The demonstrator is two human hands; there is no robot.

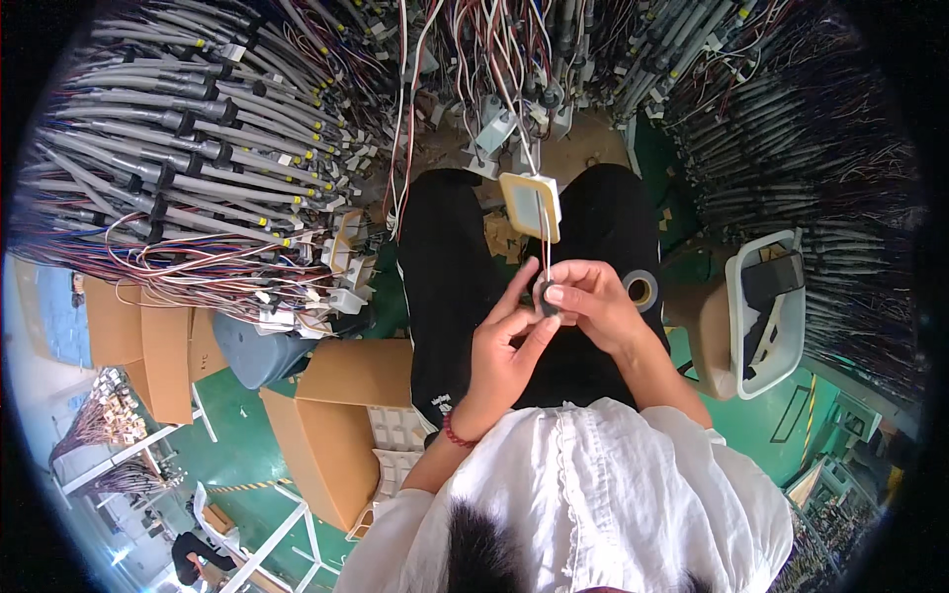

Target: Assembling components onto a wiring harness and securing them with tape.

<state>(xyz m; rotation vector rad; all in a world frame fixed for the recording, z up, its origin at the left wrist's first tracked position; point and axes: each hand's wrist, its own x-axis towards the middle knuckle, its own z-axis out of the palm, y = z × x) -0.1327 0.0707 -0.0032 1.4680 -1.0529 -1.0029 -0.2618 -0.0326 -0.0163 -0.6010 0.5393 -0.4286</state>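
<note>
Along the far left, thick bundles of grey cables (168,128) with yellow bands hang in rows, and thin red, white and blue wires (198,267) trail beneath them toward small white connectors (336,296). Below those sit brown cardboard boxes (346,395) on a green floor (237,445), one of them open beside a white moulded tray (395,430). Moving toward the middle, the person sits with black trousers (445,287) and a white blouse (613,494), forearms coming up from the lower edge. Their left hand (504,346), a red bead bracelet (453,433) at its wrist, has the index finger stretched upward and the thumb pressed against a small dark roll of tape (547,296). That roll is held over the lap, between the two hands, touching both. Just right of it, the right hand (593,296) curls its fingers over the roll from above, pinching it with thumb and fingertips. Thin wires (544,247) rise from this grip to a cream square pad (531,206) with a grey centre, which hangs above the hands. Farther right, another roll of tape (641,289) lies on the thigh, and a white plastic basket (766,306) holding dark items stands by more cable bundles (791,148).
</note>
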